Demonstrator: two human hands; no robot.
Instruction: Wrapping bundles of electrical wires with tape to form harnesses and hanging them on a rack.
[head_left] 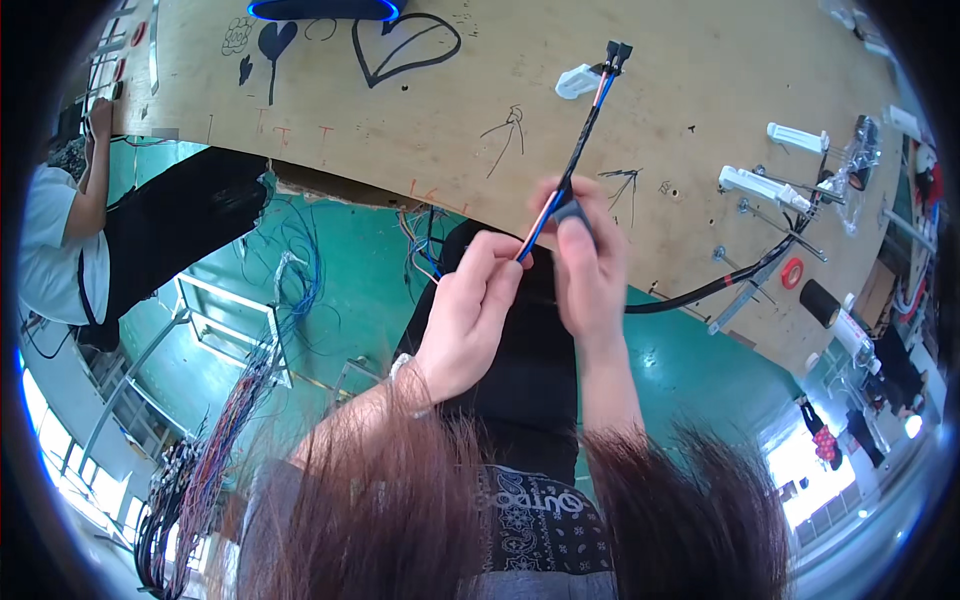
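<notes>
A thin wire harness [578,150] runs slantwise from my hands up to two black connectors [619,55], which sit by a white clip holder [578,81] on the table. Its upper stretch is wrapped in black tape; below that, blue and pinkish wires [538,222] lie bare. My left hand [470,310] is closed, pinching those wires between thumb and fingers. Just above it, my right hand [592,265] is closed on a dark roll of tape [573,212] pressed against the harness where the wrap ends. Some of its fingers are behind the harness and blurred.
On the wooden table [420,130], white clip holders [760,187], metal rods, a thick black cable [690,296] and a red tape roll [791,273] stand at the right. A bundle of wires [225,420] hangs at lower left. Another person [75,225] works at far left.
</notes>
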